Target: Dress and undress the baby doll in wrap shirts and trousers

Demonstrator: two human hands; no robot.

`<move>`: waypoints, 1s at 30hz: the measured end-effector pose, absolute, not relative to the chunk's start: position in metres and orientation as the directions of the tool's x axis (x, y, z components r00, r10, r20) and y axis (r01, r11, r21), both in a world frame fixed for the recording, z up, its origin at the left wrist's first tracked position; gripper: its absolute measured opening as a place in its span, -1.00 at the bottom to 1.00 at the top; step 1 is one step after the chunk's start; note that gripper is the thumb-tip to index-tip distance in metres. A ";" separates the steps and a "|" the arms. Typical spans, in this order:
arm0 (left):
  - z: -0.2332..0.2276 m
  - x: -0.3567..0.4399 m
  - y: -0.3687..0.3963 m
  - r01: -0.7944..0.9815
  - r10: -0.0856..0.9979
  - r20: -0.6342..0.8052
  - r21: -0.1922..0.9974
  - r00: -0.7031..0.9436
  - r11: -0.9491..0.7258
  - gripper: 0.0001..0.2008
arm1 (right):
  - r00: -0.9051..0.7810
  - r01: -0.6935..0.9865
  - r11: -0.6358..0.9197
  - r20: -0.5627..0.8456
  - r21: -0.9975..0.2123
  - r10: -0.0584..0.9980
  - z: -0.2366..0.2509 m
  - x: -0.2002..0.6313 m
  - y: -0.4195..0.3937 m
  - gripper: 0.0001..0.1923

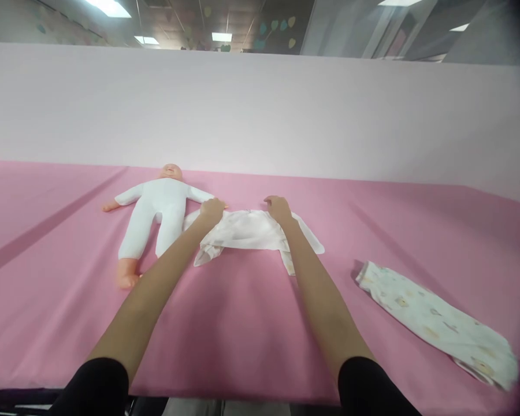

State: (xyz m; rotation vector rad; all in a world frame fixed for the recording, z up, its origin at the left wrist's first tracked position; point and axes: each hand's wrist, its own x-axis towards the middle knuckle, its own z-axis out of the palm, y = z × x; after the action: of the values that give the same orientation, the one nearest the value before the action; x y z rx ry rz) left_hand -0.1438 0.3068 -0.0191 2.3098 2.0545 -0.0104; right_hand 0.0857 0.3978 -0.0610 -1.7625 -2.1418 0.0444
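A white baby shirt [249, 231] lies spread in the middle of the pink surface, its sleeves out to both sides and a lower part folded back. My left hand [213, 210] is closed at its upper left corner, beside the doll's arm. At the upper right corner, my right hand [279, 209] is closed too, fingers curled at the fabric edge. Left of the shirt, a baby doll [162, 196] in a white bodysuit lies on its back, head away from me. My left forearm hides one of the doll's feet.
A folded, patterned cream baby garment [437, 320] lies at the right. The pink cover [242, 323] has shallow creases and reaches a white wall [260, 110] at the back. The near table edge runs just in front of me.
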 end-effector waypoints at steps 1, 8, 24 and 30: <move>-0.019 -0.141 0.315 0.994 0.994 -0.019 0.019 0.106 -0.105 -0.61 | -0.157 0.945 0.216 0.241 -0.245 0.958 -0.064 0.087 0.403 -0.56; -0.027 -0.150 0.348 0.984 0.984 -0.037 -0.034 0.173 -0.174 -0.71 | -0.138 0.959 0.163 0.119 -0.231 0.983 -0.074 0.113 0.424 -0.66; -0.042 -0.142 0.373 0.993 0.994 0.092 -0.105 0.056 -0.047 -0.65 | -0.016 0.955 0.067 0.178 -0.289 0.984 -0.072 0.120 0.427 -0.85; -0.051 -0.132 0.377 0.998 0.986 0.153 -0.025 -0.059 0.064 -0.68 | 0.035 0.972 0.010 0.185 -0.234 0.982 -0.082 0.114 0.426 -0.76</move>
State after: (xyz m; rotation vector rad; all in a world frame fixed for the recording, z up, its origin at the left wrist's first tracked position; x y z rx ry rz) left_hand -0.1325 0.3766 -0.0515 2.2379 2.3812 0.1414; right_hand 0.1142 0.4262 -0.0823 -2.0204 -1.9950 0.0477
